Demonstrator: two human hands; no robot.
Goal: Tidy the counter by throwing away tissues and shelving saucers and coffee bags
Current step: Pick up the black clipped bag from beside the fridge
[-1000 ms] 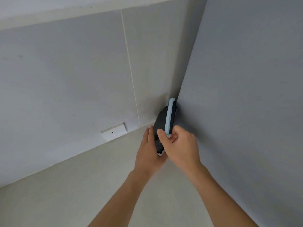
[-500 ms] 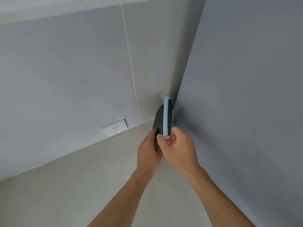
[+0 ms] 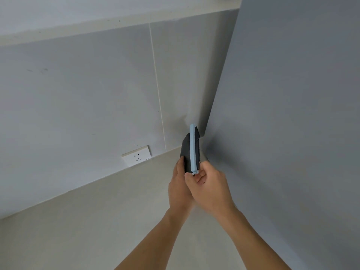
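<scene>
Black coffee bags (image 3: 185,152) stand on edge in the corner where the back wall meets the grey side panel. A light blue strip (image 3: 192,149) runs up their near side; I cannot tell whether it is a bag's edge or a clip. My left hand (image 3: 179,189) presses on the left face of the black bags. My right hand (image 3: 211,190) pinches the lower end of the light blue strip between thumb and fingers. The bottoms of the bags are hidden behind my hands.
The bags rest on a beige surface (image 3: 109,221). A grey tiled back wall (image 3: 87,94) carries a white socket (image 3: 137,155) low down. A tall grey side panel (image 3: 292,114) closes the right side.
The bags have been turned more upright and pushed closer into the corner. Both hands stayed on them and shifted slightly with the bags.
</scene>
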